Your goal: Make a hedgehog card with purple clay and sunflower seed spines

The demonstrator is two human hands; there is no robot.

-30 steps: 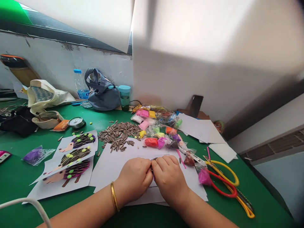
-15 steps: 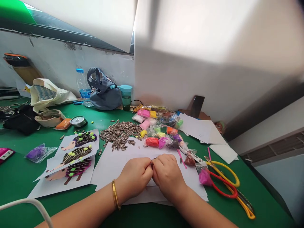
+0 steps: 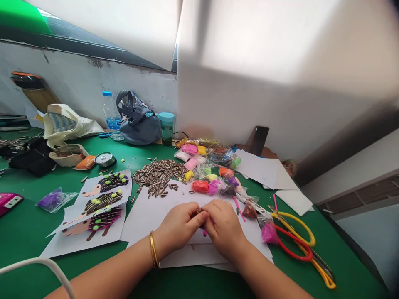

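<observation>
Over the white paper (image 3: 140, 220), my left hand (image 3: 181, 224) and my right hand (image 3: 225, 228) meet with closed, pinching fingers. A small brownish bit shows between the fingertips, mostly hidden, and its kind cannot be made out. A magenta spot (image 3: 205, 233) peeks out just below the fingers. Beyond my hands lies a pile of striped sunflower seeds (image 3: 160, 172), some on the paper's far edge. To the left lie overlapping paper sheets with hedgehog pictures (image 3: 102, 218), their backs made of seeds and green dots.
Bagged coloured clay (image 3: 200, 186) lies beyond the paper. Red and yellow scissors (image 3: 296, 245) rest at right. White sheets (image 3: 258, 168), a phone (image 3: 259, 141), a blue bag (image 3: 140, 126) and a cup (image 3: 166, 128) are at the back. A white cable (image 3: 46, 262) curves at lower left.
The fingers have shifted slightly, with the left thumb now reaching across toward my right hand. The magenta spot below them has come into view.
</observation>
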